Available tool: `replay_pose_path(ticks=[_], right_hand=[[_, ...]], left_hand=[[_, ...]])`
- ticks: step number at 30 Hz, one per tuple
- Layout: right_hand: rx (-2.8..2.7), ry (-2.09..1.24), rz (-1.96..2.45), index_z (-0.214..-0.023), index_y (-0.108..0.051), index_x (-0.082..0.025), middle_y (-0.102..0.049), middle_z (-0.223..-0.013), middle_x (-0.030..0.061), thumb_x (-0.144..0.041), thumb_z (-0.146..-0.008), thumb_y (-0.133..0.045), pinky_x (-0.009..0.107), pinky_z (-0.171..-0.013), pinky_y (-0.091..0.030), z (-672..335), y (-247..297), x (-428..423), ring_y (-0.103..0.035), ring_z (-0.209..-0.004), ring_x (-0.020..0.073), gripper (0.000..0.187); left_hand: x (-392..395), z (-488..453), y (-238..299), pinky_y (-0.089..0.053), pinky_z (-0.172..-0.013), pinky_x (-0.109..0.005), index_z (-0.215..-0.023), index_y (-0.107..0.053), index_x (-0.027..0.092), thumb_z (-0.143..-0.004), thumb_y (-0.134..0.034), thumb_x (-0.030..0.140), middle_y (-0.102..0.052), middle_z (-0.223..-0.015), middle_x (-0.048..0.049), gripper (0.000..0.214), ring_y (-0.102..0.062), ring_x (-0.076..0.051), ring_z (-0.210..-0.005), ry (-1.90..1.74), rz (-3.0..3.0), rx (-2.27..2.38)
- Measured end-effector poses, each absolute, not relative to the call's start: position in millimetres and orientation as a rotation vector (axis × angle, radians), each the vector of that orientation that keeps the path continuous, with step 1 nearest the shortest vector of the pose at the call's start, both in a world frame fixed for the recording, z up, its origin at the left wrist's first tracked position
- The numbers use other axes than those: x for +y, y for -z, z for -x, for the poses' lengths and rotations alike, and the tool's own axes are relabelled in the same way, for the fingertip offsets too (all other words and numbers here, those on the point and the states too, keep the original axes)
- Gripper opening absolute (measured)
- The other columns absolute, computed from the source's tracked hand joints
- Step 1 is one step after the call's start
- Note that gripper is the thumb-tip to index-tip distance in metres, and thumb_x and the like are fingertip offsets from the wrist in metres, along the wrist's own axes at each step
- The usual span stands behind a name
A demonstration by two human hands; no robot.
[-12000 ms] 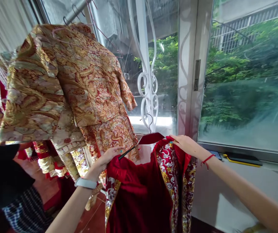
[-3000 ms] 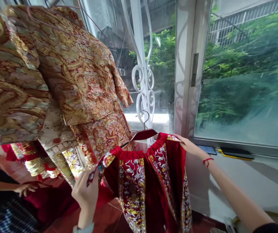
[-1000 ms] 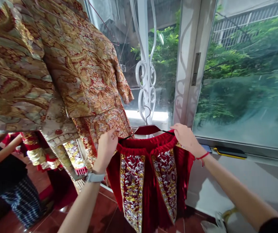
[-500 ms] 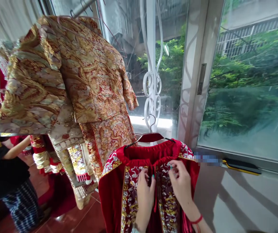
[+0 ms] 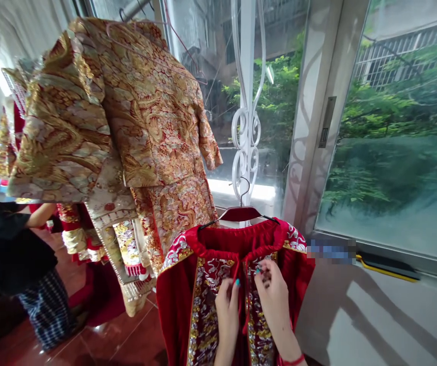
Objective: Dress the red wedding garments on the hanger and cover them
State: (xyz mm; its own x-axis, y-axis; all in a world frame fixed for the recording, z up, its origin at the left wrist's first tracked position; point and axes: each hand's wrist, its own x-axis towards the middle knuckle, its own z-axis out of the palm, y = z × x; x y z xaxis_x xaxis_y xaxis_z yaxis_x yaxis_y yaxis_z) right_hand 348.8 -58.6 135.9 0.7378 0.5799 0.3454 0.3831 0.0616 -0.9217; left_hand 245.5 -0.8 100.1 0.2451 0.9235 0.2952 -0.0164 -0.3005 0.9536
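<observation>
A red garment (image 5: 178, 305) with gold and silver embroidered front panels hangs in front of me on a hanger (image 5: 240, 214). Its gathered neckline has a thin red drawstring (image 5: 237, 267) at the front opening. My left hand (image 5: 228, 310) is closed, with thumb and index finger together on the drawstring just below the neckline. My right hand (image 5: 274, 292) is before the embroidered panel on the right, its fingers curled in near the thumb. What those fingers hold, if anything, is too small to make out.
Gold brocade jackets (image 5: 165, 122) hang from a rail at the left. A white scrolled metal stand (image 5: 246, 127) rises behind the hanger. A window (image 5: 394, 168) and a black-and-yellow brush-like object (image 5: 388, 267) on its sill are at right. Another person (image 5: 8, 249) in dark clothes is at far left.
Both hands have moved lower on the garment's front. My right hand has shifted left, closer to the front opening, and my left thumb and finger have come onto the drawstring. The view has turned slightly left.
</observation>
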Motion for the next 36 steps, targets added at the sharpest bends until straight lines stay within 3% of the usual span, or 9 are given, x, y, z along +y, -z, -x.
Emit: replay_pose_path(ticks=[5, 9, 12, 16, 18, 22, 25, 31, 36], right_hand=[[-0.957, -0.413, 1.576, -0.087, -0.064, -0.018, -0.062, -0.057, 0.0034, -0.04, -0.086, -0.043, 0.03, -0.052, -0.046, -333, -127, -36, -0.06, -0.049, 0.0205, 0.03], [-0.911, -0.167, 1.606, -0.07, -0.059, -0.02, -0.065, -0.065, 0.0086, -0.039, -0.084, -0.046, 0.033, -0.06, -0.048, -332, -125, -16, -0.062, -0.059, 0.0225, 0.028], [-0.985, -0.409, 1.464, -0.067, -0.057, -0.02, -0.059, -0.057, 0.0035, -0.046, -0.085, -0.048, 0.03, -0.052, -0.044, -335, -124, -22, -0.054, -0.05, 0.0181, 0.032], [-0.86, -0.704, 1.302, -0.064, -0.054, -0.019, -0.051, -0.052, -0.0022, -0.053, -0.075, -0.06, 0.025, -0.044, -0.033, -337, -127, -41, -0.041, -0.043, 0.0112, 0.035], [-0.828, -0.78, 1.261, -0.06, -0.052, -0.019, -0.046, -0.05, -0.0043, -0.051, -0.072, -0.062, 0.023, -0.042, -0.024, -337, -130, -46, -0.033, -0.041, 0.0079, 0.036], [-0.709, -0.902, 1.209, -0.056, -0.051, -0.019, -0.041, -0.044, -0.0063, -0.048, -0.063, -0.064, 0.022, -0.041, -0.015, -337, -147, -46, -0.025, -0.038, 0.0051, 0.033], [-0.575, -0.95, 1.209, -0.053, -0.047, -0.02, -0.039, -0.043, -0.0076, -0.047, -0.058, -0.063, 0.022, -0.04, -0.011, -334, -162, -43, -0.021, -0.037, 0.0038, 0.032], [-0.738, -0.854, 1.281, -0.057, -0.051, -0.019, -0.042, -0.047, -0.0054, -0.052, -0.071, -0.058, 0.022, -0.043, -0.023, -336, -166, -48, -0.033, -0.043, 0.0077, 0.036], [-0.484, -0.093, 1.541, -0.081, -0.064, -0.019, -0.065, -0.072, 0.0042, -0.051, -0.075, -0.06, 0.029, -0.06, -0.044, -406, -149, -72, -0.056, -0.064, 0.0182, 0.033]], left_hand=[[-37, -218, -56, -0.038, -0.053, -0.021, -0.065, -0.055, 0.018, -0.07, -0.065, 0.07, -0.046, -0.056, 0.0043, 0.054, -0.042, -0.01, -0.055, -1.06, -1.256, 0.821], [-40, -203, -26, -0.036, -0.046, -0.02, -0.065, -0.055, 0.018, -0.065, -0.067, 0.074, -0.042, -0.049, 0.0062, 0.057, -0.037, -0.008, -0.046, -0.987, -1.178, 0.814], [-22, -190, -26, -0.043, -0.047, -0.022, -0.08, -0.062, 0.019, -0.069, -0.062, 0.074, -0.055, -0.058, 0.0025, 0.056, -0.049, -0.012, -0.049, -0.942, -1.209, 0.851], [-1, -202, -51, -0.047, -0.047, -0.027, -0.121, -0.055, 0.021, -0.077, -0.06, 0.059, -0.067, -0.091, -0.0048, 0.058, -0.059, -0.016, -0.054, -0.999, -1.492, 0.958], [3, -223, -63, -0.051, -0.057, -0.03, -0.117, -0.058, 0.02, -0.078, -0.063, 0.046, -0.069, -0.096, -0.008, 0.048, -0.064, -0.019, -0.062, -1.075, -1.719, 1.065], [3, -252, -68, -0.054, -0.069, -0.034, -0.103, -0.068, 0.021, -0.089, -0.042, 0.028, -0.074, -0.092, -0.011, 0.03, -0.07, -0.024, -0.076, -1.187, -1.946, 1.156], [4, -250, -59, -0.056, -0.071, -0.033, -0.1, -0.071, 0.022, -0.091, -0.042, 0.033, -0.076, -0.094, -0.0112, 0.032, -0.072, -0.024, -0.078, -1.262, -1.974, 1.012], [4, -230, -51, -0.055, -0.084, -0.039, -0.101, -0.071, 0.016, -0.087, -0.049, 0.054, -0.074, -0.101, -0.0144, 0.046, -0.069, -0.029, -0.094, -1.191, -1.731, 0.973], [-16, -228, -61, -0.053, -0.075, -0.032, -0.107, -0.061, 0.018, -0.089, -0.049, 0.042, -0.067, -0.087, -0.0073, 0.033, -0.065, -0.021, -0.079, -1.272, -1.711, 0.93]])
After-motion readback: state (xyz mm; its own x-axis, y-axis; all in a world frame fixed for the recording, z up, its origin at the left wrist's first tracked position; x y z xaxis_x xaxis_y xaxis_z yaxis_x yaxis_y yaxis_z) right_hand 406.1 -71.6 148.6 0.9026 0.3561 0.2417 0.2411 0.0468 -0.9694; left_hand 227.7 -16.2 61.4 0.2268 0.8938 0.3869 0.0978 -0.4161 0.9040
